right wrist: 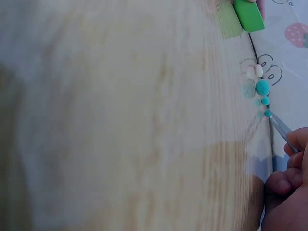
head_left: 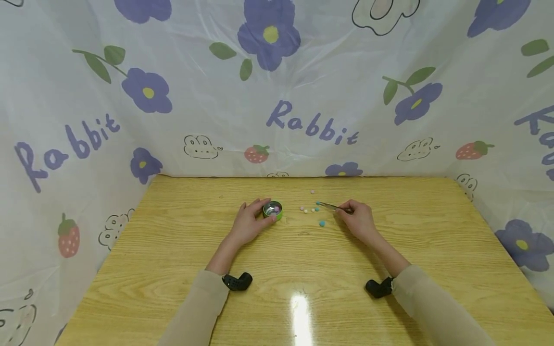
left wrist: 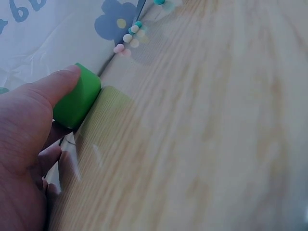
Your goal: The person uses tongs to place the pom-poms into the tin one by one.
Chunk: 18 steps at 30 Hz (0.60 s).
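Note:
On the left, my left hand [head_left: 248, 223] grips a small round green tin [head_left: 279, 217] that stands on the table, thumb on its near side and fingers behind. Inside the tin lies a pink ball [head_left: 277, 209]. My right hand [head_left: 359, 222] pinches a pair of metal tweezers [head_left: 335, 207], whose tips point left and meet a small blue ball [head_left: 318, 203]. In the right wrist view the tweezers [right wrist: 279, 126] reach that blue ball [right wrist: 268, 113] at the tabletop. Between tin and tweezers lie several small balls: pink [head_left: 302, 208], white [head_left: 306, 211] and blue [head_left: 317, 209].
A larger blue ball [head_left: 322, 223] lies nearer me, and a pink ball [head_left: 312, 191] lies farther back. The wooden table [head_left: 268, 278] ends at a patterned cloth [head_left: 311, 86] behind and at both sides. Each wrist wears a black device [head_left: 240, 282].

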Each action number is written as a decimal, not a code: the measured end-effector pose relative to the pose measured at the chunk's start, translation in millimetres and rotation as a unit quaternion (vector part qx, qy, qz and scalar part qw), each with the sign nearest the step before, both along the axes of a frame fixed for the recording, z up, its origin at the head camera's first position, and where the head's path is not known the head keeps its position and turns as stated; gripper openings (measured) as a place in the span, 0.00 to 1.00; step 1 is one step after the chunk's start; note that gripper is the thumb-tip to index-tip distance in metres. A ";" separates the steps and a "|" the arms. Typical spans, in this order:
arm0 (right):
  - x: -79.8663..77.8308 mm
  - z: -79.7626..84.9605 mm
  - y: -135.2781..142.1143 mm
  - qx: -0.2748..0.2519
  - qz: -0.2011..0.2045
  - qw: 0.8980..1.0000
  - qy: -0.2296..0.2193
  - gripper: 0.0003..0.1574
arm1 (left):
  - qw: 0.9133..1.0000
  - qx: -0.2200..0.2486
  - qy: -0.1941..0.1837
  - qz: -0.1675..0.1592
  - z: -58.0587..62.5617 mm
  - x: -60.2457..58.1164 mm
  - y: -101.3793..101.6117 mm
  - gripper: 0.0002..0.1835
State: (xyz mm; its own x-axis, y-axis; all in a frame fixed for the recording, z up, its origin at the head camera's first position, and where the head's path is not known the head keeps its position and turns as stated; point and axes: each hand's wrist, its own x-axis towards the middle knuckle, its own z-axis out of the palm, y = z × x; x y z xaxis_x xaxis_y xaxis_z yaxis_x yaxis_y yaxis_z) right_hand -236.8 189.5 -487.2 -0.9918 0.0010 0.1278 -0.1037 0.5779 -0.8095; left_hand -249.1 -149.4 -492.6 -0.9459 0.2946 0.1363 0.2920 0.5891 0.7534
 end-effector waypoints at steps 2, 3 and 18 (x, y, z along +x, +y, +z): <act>0.5 0.6 0.0 0.001 -0.001 1.000 0.003 0.08 | 1.000 0.000 -0.003 0.001 0.1 0.0 0.0 0.34; 0.5 0.7 0.2 0.003 -0.001 1.000 0.005 0.08 | 1.000 -0.001 -0.004 0.001 0.1 0.0 -0.1 0.34; 2.3 2.4 -0.6 -0.002 0.013 1.000 0.007 0.07 | 1.000 -0.004 -0.010 0.001 2.5 0.8 0.0 0.34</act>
State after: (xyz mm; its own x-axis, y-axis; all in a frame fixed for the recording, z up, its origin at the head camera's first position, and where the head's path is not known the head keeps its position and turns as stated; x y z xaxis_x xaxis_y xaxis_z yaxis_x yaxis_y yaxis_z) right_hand -234.5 188.9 -484.8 -0.9895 -0.0251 0.1422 -0.1309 0.5718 -0.8099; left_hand -248.2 -149.4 -490.1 -0.9490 0.2934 0.1153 0.2758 0.5956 0.7544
